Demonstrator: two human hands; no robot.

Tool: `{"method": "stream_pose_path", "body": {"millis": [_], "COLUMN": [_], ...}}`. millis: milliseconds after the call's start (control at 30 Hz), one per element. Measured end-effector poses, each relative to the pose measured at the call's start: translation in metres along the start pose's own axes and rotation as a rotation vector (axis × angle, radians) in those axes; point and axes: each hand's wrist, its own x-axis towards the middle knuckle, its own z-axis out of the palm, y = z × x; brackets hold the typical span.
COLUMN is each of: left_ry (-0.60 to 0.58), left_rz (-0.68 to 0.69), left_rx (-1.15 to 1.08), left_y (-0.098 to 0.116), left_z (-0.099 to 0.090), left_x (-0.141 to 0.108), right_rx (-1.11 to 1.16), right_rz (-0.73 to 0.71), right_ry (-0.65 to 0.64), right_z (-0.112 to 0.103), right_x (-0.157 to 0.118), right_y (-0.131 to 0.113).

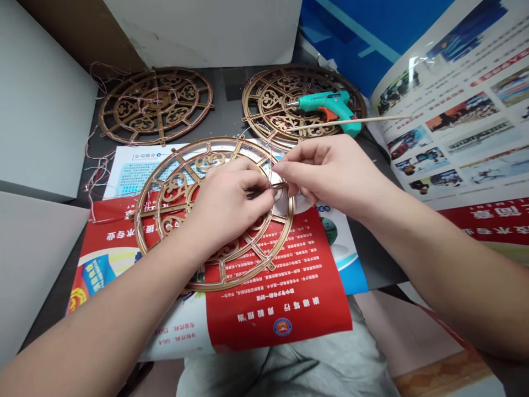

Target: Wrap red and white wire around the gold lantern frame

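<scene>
Pos.: the openwork disc (178, 209) is at ctr. of the frame, approx. flat on the red leaflet (306, 286), which lies over the table (226, 122). Your L hand (235, 196) rests across the disc w/ fingers curled; whether they grip anything cannot be told, as the tips are partly hidden. Your R hand (318, 168) has thumb & forefinger pinched together, apparently on the thin wire (271, 159) at the disc's R rim.

Procedure (rec.): steady the disc w/ the L palm; use light pressure, as the fretwork looks thin. Guide the wire w/ the R fingertips, close to the frame bar, w/o kinks. Avoid pulling; a tug could lift wire elsewhere. If glue is req'd, the glue gun (330, 103), upper R, is within reach.

Orientation: disc is round, ornate face up, so no true long axis; spokes radiate from ctr., one visible spoke running approx. L–R. Rim tabs point outward, e.g. top & lower R. Wire runs approx. vert. in the frame, from the fingertips toward the top. Glue gun nozzle points L.
</scene>
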Motion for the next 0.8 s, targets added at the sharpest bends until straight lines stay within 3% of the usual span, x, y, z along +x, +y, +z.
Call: {"method": "stream_pose_path", "body": {"millis": [267, 500, 800], "left_ry": [-0.035, -0.039, -0.083], "left_rz": [-0.036, -0.046, -0.033], "left_rx": [-0.031, -0.050, -0.036], "left_y": [-0.002, -0.002, 0.000], "left_z": [0.000, -0.001, -0.002], "left_x": [-0.001, -0.001, 0.000], "right_rx": [-0.112, -0.236, -0.292], "right_rz": [-0.069, -0.214, -0.244], "right_ry": [-0.100, -0.126, -0.114], "right_z": [-0.008, -0.005, -0.002], "right_x": [0.002, -0.001, 0.000], "right_y": [0.007, 0.011, 0.014]}}
